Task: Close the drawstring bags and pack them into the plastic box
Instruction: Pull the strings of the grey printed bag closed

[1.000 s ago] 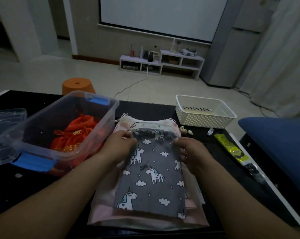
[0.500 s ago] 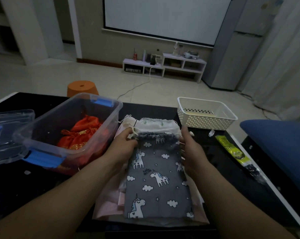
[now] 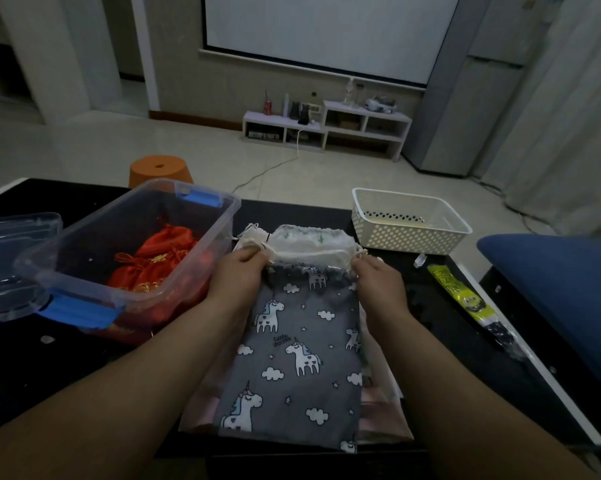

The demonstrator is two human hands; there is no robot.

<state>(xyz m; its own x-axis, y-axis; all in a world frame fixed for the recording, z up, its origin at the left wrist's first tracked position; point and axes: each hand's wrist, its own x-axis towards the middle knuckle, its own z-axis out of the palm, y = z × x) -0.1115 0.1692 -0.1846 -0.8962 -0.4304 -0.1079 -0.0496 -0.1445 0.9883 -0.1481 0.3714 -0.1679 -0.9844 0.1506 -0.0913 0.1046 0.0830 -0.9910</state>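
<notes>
Reaching forward over the black tabletop (image 3: 441, 327), my two forearms come in from the lower corners and angle toward each other, meeting the top of the grey unicorn bag (image 3: 302, 348). My left hand (image 3: 238, 277) sits knuckles-up at the left corner of the bag's mouth, thumb and fingertips curled in and pinching the drawstring (image 3: 313, 253) there. My right hand (image 3: 378, 284) mirrors it at the right corner, fingers bent down and nipped on the cord's other end. The hands are apart, the width of the bag's mouth between them, and the pale cord runs straight across from one to the other. The cloth just under it is gathered into small folds. Beyond the cord a pale fabric with small green marks shows; I cannot tell whether it is lining or a separate bag. The grey bag lies flat, its bottom toward me, on a pile of pale bags (image 3: 382, 410) in the middle of the tabletop. Just beside my left hand stands the plastic box (image 3: 77, 285), open, with red bags (image 3: 157, 258) inside, and its lid (image 3: 12, 237) lies farther left. A white basket (image 3: 410, 237) stands past my right hand, with a yellow-green packet (image 3: 455, 296) near the right edge.
</notes>
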